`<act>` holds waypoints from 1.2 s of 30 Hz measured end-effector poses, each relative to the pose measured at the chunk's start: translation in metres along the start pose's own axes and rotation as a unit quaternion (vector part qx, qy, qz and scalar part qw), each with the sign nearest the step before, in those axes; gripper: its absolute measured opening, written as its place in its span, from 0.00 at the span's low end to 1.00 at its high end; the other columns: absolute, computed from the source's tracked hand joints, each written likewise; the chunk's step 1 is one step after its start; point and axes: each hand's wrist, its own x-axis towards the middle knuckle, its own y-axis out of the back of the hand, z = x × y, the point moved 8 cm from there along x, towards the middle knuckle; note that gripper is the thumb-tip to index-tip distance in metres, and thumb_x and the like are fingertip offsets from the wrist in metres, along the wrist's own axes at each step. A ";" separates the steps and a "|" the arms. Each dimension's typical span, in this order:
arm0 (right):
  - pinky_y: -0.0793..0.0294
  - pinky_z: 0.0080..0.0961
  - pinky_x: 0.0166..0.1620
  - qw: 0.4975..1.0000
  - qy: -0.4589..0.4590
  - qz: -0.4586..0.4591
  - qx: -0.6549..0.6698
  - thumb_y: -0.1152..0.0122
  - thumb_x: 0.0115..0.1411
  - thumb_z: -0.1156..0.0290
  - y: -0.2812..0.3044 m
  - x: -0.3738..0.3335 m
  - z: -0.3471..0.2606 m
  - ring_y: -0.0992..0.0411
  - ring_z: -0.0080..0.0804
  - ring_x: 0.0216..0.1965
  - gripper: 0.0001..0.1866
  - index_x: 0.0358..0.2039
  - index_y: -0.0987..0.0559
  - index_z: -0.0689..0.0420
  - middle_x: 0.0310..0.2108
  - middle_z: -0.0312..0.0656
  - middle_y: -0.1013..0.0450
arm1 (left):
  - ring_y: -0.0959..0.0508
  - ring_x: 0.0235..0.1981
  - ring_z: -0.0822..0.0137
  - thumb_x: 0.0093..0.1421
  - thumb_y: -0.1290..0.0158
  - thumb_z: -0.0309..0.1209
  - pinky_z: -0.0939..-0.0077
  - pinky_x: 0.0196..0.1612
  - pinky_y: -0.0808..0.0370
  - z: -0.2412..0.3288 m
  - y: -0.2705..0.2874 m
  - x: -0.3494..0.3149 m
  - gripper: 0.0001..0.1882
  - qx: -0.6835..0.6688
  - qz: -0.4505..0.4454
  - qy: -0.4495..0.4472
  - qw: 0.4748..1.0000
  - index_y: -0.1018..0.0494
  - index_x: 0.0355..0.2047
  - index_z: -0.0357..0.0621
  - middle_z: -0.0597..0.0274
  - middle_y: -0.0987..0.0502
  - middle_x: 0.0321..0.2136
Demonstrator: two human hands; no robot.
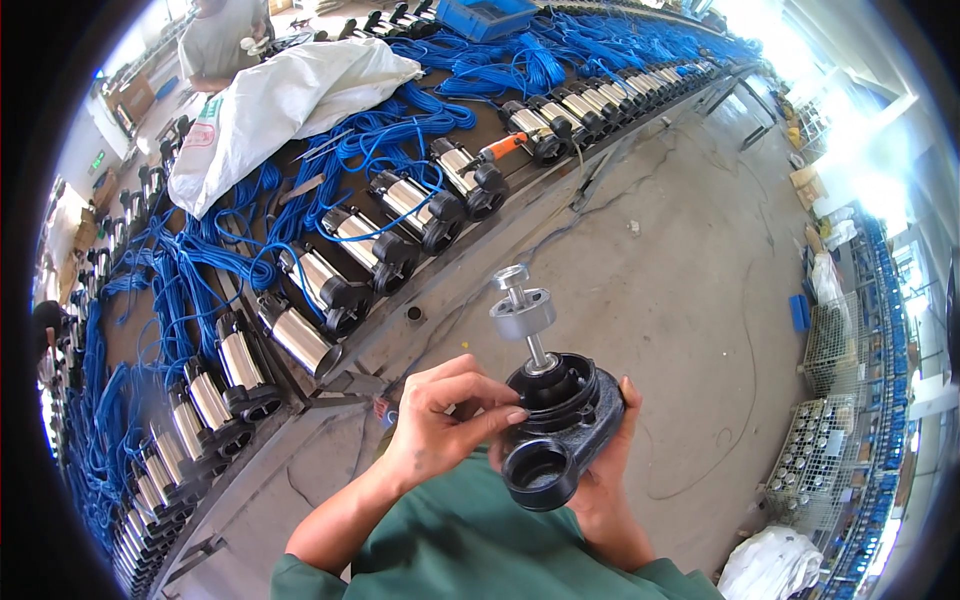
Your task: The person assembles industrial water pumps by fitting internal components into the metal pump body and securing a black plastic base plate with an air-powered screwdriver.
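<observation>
In front of my body my right hand [612, 440] holds a black cast pump housing [592, 425] from its right side and below. A round port opening on the housing faces toward me. From the raised collar of the housing stands a metal shaft with a bearing [523, 314] around it, slightly tilted. My left hand [450, 408] is closed, thumb and forefinger pinched at the left edge of the black collar. Whether a thin ring or just the collar edge is between those fingertips I cannot make out.
Steel motor cylinders [368, 242] with black ends line the bench edges, bundles of blue cable [190, 262] behind them. A white sack [285, 105], an orange-handled tool [503, 146] and a blue crate [485, 16] lie on the bench. Wire cages [815, 455] stand right. Another person [215, 45] is far left.
</observation>
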 end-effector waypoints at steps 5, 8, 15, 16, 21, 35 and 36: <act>0.26 0.55 0.56 0.998 0.009 0.058 0.013 0.50 0.61 0.30 0.003 -0.008 0.006 0.25 0.48 0.51 0.40 0.58 0.26 0.53 0.53 0.47 0.25 | 0.22 0.24 0.62 0.52 0.31 0.24 0.71 0.26 0.27 0.019 -0.002 -0.001 0.09 0.076 -0.042 -0.123 0.989 0.17 0.34 0.38 0.59 0.22 0.25; 0.26 0.50 0.56 0.995 0.027 0.092 0.001 0.47 0.61 0.33 0.004 -0.010 0.005 0.25 0.44 0.51 0.37 0.57 0.25 0.52 0.52 0.44 0.24 | 0.20 0.25 0.60 0.51 0.32 0.22 0.70 0.27 0.24 0.030 -0.004 -0.002 0.09 0.151 -0.083 -0.167 0.971 0.18 0.34 0.37 0.58 0.21 0.27; 0.25 0.53 0.55 0.991 0.035 0.128 0.026 0.45 0.61 0.35 0.019 -0.013 0.005 0.24 0.48 0.49 0.35 0.55 0.23 0.51 0.51 0.47 0.23 | 0.24 0.24 0.59 0.48 0.33 0.22 0.66 0.23 0.26 0.044 -0.010 -0.008 0.14 0.216 -0.146 -0.237 0.936 0.23 0.35 0.34 0.58 0.28 0.25; 0.24 0.52 0.55 0.990 0.041 0.136 0.013 0.44 0.61 0.35 0.019 -0.014 0.004 0.24 0.48 0.49 0.34 0.54 0.23 0.51 0.51 0.46 0.23 | 0.24 0.24 0.59 0.48 0.33 0.22 0.66 0.23 0.26 0.044 -0.010 -0.007 0.14 0.209 -0.151 -0.237 0.936 0.23 0.35 0.34 0.58 0.29 0.25; 0.26 0.39 0.54 0.987 0.036 0.149 -0.049 0.42 0.60 0.36 0.009 -0.016 0.004 0.25 0.34 0.48 0.32 0.51 0.24 0.51 0.46 0.37 0.24 | 0.21 0.24 0.59 0.49 0.32 0.21 0.69 0.23 0.24 0.044 -0.012 -0.007 0.11 0.233 -0.168 -0.227 0.930 0.20 0.33 0.35 0.58 0.23 0.26; 0.28 0.36 0.56 0.982 0.018 0.172 -0.078 0.39 0.58 0.41 0.026 -0.009 0.008 0.26 0.33 0.48 0.32 0.52 0.25 0.52 0.48 0.37 0.24 | 0.22 0.23 0.58 0.48 0.35 0.20 0.68 0.25 0.23 0.050 -0.026 0.007 0.14 0.277 -0.201 -0.189 0.920 0.21 0.37 0.35 0.58 0.25 0.25; 0.27 0.37 0.56 0.981 0.027 0.177 -0.073 0.39 0.58 0.40 0.026 -0.008 0.006 0.26 0.34 0.48 0.32 0.52 0.25 0.52 0.47 0.38 0.24 | 0.22 0.24 0.58 0.47 0.35 0.20 0.68 0.26 0.23 0.045 -0.024 0.006 0.17 0.268 -0.204 -0.182 0.924 0.21 0.39 0.35 0.58 0.25 0.26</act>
